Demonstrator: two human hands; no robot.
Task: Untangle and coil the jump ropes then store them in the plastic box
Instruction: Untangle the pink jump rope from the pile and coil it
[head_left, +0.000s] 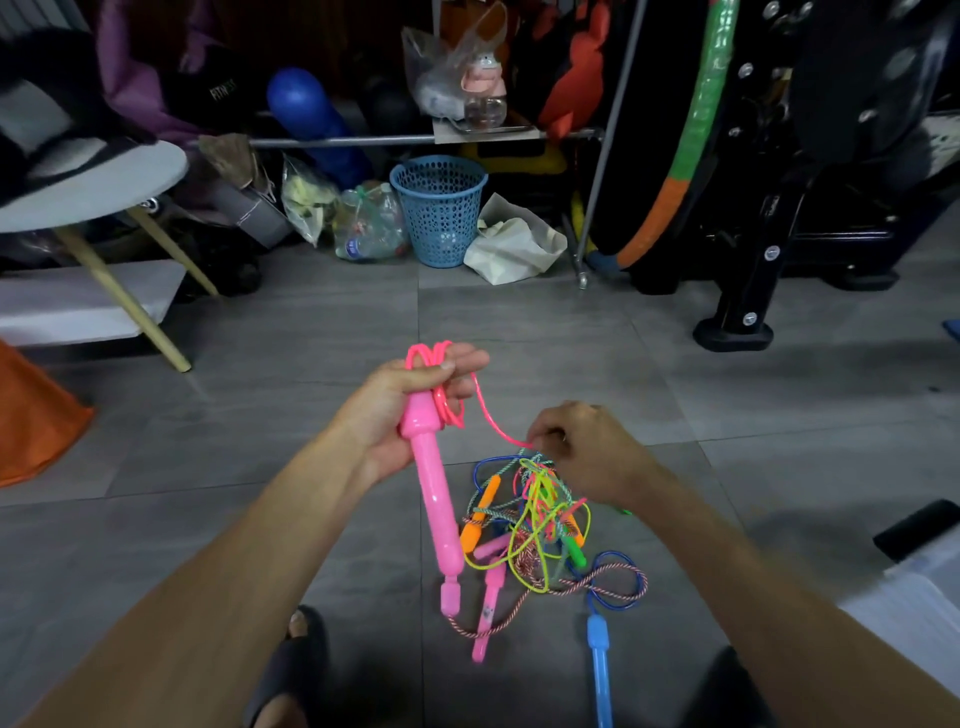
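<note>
**Q:** From the head camera, what are you holding?

**A:** My left hand (415, 410) grips a large pink handle (434, 488), fingers curled round its top along with a few coiled loops of the pink rope (491, 415). My right hand (587, 452) is low over the tangle (535, 525) on the floor (311, 415); its fingers are curled down where the pink strand enters the knot, seemingly pinching it. The rope runs between both hands, slightly slack.

**Q:** Where are the ropes?

**A:** Heaped on the grey tiles just ahead of my feet, midway across the floor: yellow, green, blue and braided cords, orange and green handles, a smaller pink handle (488, 613), and a blue handle (600, 660) nearer the frame's lower edge.

**Q:** How should this step go?

**A:** As I judge it: feed the pink strand out of the knot a little at a time, loosening the crossings with my right fingers rather than tugging, which would tighten the heap. Then lay each freed length as an even loop in my left hand.

**Q:** What can't be made out?

**A:** My right fingertips are hidden behind the hand. The pink rope's path inside the tangle is lost. A pale object (919, 587) at the right edge, cut off, may be the plastic box; I cannot say.
</note>
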